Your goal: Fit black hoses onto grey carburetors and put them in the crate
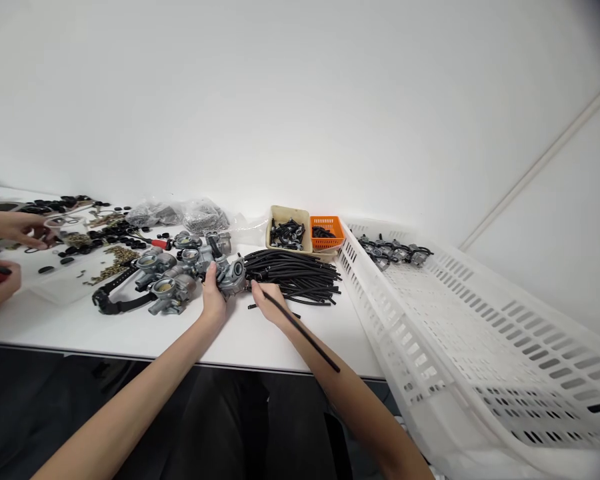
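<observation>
My left hand (214, 297) is closed around a grey metal carburetor (232, 275), held just over the table. Close beside it, my right hand (270, 301) pinches a thin black rubber hose (310, 340), whose free length trails back over my right forearm. The hose's front end is at the carburetor's right side; I cannot tell whether it is fitted on. More carburetors (166, 288) stand to the left of my left hand. Behind my right hand lies a pile of black hoses (295, 270).
A cream tray (275, 215) and an orange basket (326, 220) hold small black parts. A large white crate (405, 333) at right contains several carburetors (395, 252). A black wristwatch (107, 303), brass fittings (114, 261) and a co-worker's hands (23, 230) are at left.
</observation>
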The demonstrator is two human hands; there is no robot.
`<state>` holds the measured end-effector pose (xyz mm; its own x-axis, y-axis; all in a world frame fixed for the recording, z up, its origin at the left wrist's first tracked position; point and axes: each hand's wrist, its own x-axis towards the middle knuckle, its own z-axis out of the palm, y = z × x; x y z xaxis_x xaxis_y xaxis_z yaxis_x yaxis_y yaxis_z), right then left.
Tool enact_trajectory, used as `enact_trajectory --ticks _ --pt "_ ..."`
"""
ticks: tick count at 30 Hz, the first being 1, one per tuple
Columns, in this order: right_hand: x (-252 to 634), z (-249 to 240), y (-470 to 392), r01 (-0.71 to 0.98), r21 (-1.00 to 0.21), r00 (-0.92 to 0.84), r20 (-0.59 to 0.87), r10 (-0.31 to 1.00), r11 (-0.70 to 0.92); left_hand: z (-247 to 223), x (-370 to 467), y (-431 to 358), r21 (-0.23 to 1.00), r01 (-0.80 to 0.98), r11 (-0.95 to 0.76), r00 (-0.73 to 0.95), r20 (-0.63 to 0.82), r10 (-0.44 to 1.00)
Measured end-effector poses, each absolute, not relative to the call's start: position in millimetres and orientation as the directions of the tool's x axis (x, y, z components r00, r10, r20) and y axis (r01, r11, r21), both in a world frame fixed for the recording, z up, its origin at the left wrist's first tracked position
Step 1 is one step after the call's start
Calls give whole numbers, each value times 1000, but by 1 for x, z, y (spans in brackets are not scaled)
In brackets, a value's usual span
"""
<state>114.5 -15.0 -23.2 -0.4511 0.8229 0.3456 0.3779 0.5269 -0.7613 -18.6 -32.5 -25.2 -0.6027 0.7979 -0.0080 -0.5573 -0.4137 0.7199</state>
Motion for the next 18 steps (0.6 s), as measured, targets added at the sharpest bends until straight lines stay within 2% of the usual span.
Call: enact_trajectory --ticks 4,13,18 --pt "111 -25 -21 360 -746 -480 366 797 560 -24 -19 -32 703 -571 -424 -599 -4 800" --pt "115 -21 -14 290 -832 -380 353 855 472 -21 -17 -36 710 -604 -361 -527 -17 850" --pt "116 -21 -19 310 -783 -405 404 820 539 -23 -17 -36 697 -607 -381 -545 -17 839"
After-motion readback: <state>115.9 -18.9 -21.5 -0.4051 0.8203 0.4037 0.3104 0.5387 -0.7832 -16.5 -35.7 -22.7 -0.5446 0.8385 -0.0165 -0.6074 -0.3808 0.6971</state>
